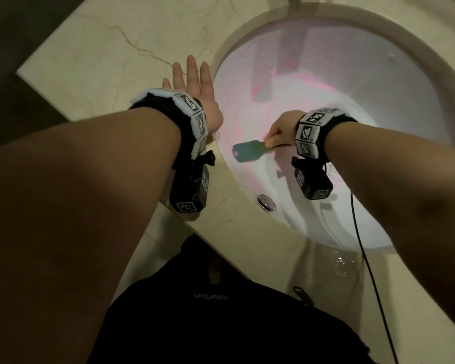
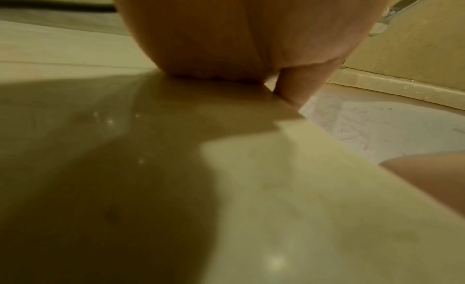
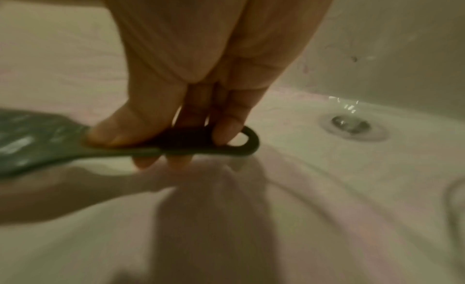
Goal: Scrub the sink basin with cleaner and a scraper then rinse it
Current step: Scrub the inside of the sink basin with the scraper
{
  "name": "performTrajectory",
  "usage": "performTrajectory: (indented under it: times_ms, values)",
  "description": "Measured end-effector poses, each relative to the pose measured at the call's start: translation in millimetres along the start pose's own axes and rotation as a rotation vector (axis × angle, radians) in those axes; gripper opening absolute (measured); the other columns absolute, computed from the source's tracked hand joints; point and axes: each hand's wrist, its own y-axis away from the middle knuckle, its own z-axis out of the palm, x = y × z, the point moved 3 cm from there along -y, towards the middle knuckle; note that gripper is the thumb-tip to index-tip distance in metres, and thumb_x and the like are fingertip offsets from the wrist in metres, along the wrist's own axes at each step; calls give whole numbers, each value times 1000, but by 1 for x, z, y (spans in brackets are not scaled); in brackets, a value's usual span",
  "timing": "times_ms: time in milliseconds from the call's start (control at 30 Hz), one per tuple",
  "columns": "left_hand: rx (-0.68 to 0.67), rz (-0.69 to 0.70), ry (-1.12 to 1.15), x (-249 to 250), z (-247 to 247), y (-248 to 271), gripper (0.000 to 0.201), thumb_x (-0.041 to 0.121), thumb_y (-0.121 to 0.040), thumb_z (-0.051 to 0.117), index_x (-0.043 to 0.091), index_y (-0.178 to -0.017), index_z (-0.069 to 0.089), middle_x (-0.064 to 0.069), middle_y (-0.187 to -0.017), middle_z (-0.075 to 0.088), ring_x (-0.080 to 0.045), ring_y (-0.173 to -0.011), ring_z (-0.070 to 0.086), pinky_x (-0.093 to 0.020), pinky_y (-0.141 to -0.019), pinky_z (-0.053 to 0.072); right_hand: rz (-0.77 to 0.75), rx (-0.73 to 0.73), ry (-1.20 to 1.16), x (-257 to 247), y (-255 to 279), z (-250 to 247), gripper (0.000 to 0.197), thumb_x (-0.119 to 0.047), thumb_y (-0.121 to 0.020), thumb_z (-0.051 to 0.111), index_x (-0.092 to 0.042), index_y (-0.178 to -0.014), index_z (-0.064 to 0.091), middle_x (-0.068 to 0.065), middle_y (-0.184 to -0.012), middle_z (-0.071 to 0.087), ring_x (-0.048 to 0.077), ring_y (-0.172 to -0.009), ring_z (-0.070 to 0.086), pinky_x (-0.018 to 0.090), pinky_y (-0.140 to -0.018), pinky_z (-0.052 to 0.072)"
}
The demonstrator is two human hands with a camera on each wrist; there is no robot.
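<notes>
The sink basin (image 1: 378,106) is a white oval bowl set under a beige marble counter (image 1: 95,48), and pink cleaner (image 1: 263,82) is smeared in streaks over the basin's near and left wall. The right hand (image 1: 281,130) is down inside the basin, thumb on top and fingers curled beneath the dark handle of a green scraper (image 1: 247,151); the scraper's flat blade lies against the basin's left wall, just inside the rim. From the right wrist view the thumb (image 3: 118,129) presses where the handle widens into the blade, and the handle's looped end sticks out past the fingers toward the drain (image 3: 351,125). A round metal overflow cap (image 1: 266,202) sits on the basin wall nearest the person, below the scraper. The left hand (image 1: 195,85) lies flat on the counter just left of the basin rim, fingers straight and together, holding nothing. A black cable (image 1: 363,245) hangs from the right wrist across the basin's near edge.
</notes>
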Motion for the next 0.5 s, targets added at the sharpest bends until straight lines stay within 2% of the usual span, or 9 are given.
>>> performTrajectory:
  times_ms: [100, 167, 200, 300, 367, 433, 500]
  values:
    - [-1, 10, -20, -1, 1, -2, 71, 24, -95, 35, 13, -149, -10, -11, -156, -16, -34, -143, -14, -47, -114, -9, -39, -178, 148, 4, 4, 9, 32, -34, -84, 65, -16, -111, 70, -3, -95, 68, 20, -100, 62, 32, -98, 45]
    - [-19, 11, -44, -1, 2, -3, 72, 24, -94, 34, 12, -149, -11, -12, -156, -16, -35, -143, -14, -47, -114, -9, -48, -191, 187, 3, 5, 8, 31, -33, -84, 66, -16, -110, 70, -7, -83, 64, 17, -91, 59, 29, -92, 45]
    - [-21, 8, -48, -1, 2, -4, 72, 24, -94, 34, 12, -149, -10, -12, -156, -16, -35, -143, -14, -47, -114, -9, -50, -166, 177, 1, 4, 5, 31, -32, -84, 67, -16, -110, 70, -7, -83, 64, 16, -91, 58, 29, -91, 44]
    - [-10, 0, -53, -1, 1, -2, 70, 24, -95, 34, 12, -149, -9, -12, -157, -15, -34, -143, -14, -46, -114, -10, -7, 6, 51, -6, -1, -8, 34, -33, -84, 66, -16, -114, 68, 0, -108, 69, 21, -104, 61, 30, -96, 43]
    - [-14, -8, 17, 1, -2, 0, 68, 23, -96, 34, 14, -150, -6, -10, -157, -14, -32, -144, -13, -45, -114, -10, 50, 119, -1, -8, -2, -16, 35, -34, -87, 63, -13, -115, 68, 4, -113, 68, 24, -106, 61, 31, -95, 45]
    - [-11, 0, 26, 1, -1, 0, 68, 23, -96, 35, 14, -150, -6, -11, -157, -14, -32, -144, -13, -46, -115, -8, 68, 115, 41, -6, -2, -17, 36, -35, -88, 61, -12, -116, 67, 5, -112, 68, 25, -106, 61, 30, -92, 45]
    - [1, 14, -53, -1, 2, -4, 72, 25, -95, 36, 12, -150, -8, -14, -156, -14, -35, -143, -12, -49, -115, -6, 35, -2, 119, -4, 1, -12, 35, -33, -86, 65, -12, -114, 68, 0, -98, 69, 22, -96, 61, 25, -84, 46]
